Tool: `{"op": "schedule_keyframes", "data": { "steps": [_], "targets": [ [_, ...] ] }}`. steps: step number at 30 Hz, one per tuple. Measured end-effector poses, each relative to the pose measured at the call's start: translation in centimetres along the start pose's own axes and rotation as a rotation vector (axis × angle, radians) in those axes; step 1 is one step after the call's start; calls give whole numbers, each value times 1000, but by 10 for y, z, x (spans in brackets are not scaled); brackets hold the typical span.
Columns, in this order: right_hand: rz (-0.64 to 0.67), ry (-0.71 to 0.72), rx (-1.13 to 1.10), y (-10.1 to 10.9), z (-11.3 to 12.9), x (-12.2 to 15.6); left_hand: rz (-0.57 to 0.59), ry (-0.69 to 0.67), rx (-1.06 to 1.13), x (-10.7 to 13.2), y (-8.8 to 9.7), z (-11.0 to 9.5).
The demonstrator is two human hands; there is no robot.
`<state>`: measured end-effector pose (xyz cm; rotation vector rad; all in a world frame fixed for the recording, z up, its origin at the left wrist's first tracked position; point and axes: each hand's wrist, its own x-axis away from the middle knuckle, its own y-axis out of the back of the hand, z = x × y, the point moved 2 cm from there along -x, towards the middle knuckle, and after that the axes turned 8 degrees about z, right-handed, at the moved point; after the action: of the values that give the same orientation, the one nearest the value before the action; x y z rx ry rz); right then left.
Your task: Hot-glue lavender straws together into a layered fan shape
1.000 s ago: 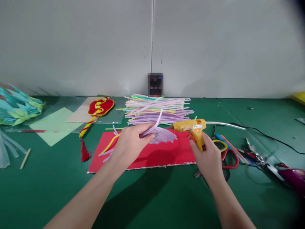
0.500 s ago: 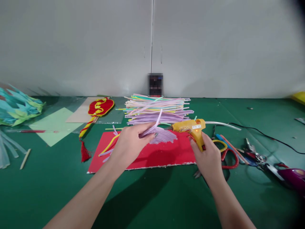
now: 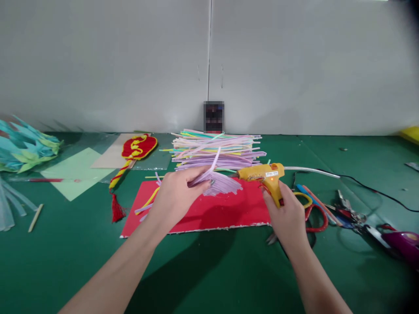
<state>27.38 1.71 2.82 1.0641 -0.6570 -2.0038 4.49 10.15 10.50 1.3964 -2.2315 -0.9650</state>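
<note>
My right hand (image 3: 288, 213) is wrapped round the handle of a yellow hot glue gun (image 3: 258, 172), whose nozzle points left; a clear glue stick (image 3: 310, 170) trails from its back. Between the thumb and fingers of my left hand (image 3: 180, 187) is a fan of lilac pipe cleaners (image 3: 224, 185), lying side by side, with one end sticking up. The nozzle tip is close to the fan's upper edge; whether it touches, I cannot tell. Below both hands lies a red foam board (image 3: 209, 216), with loose yellow and lilac pipe cleaners (image 3: 145, 207) at its left.
A pile of pastel pipe cleaners (image 3: 216, 150) lies behind the board. At left are a red-and-yellow fan ornament (image 3: 139, 148), green paper (image 3: 81, 172) and a teal paper flower (image 3: 29, 146). Red-handled scissors (image 3: 317, 218), pliers (image 3: 348, 211) and a black cord (image 3: 369, 185) lie at right.
My left hand has shifted slightly left with the lilac fan. The glue gun has moved a little to the right, its nozzle still near the fan.
</note>
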Motion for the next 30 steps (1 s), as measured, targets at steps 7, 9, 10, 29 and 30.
{"op": "schedule_keyframes", "data": {
  "steps": [7, 9, 10, 29, 30],
  "targets": [
    [-10, 0, 39, 0, -3, 0, -33, -9, -26, -2, 1, 1],
    [-5, -4, 35, 0, -3, 0, -34, -14, -27, -1, 1, 1],
    [0, -9, 30, 0, -2, 0, -36, -18, -27, -1, 1, 1],
    [14, -37, 5, 1, -3, -2, -53, 8, -77, 0, 8, -3],
    [9, -35, 6, 1, -2, -2, -54, 9, -79, 0, 8, -3]
  ]
}}
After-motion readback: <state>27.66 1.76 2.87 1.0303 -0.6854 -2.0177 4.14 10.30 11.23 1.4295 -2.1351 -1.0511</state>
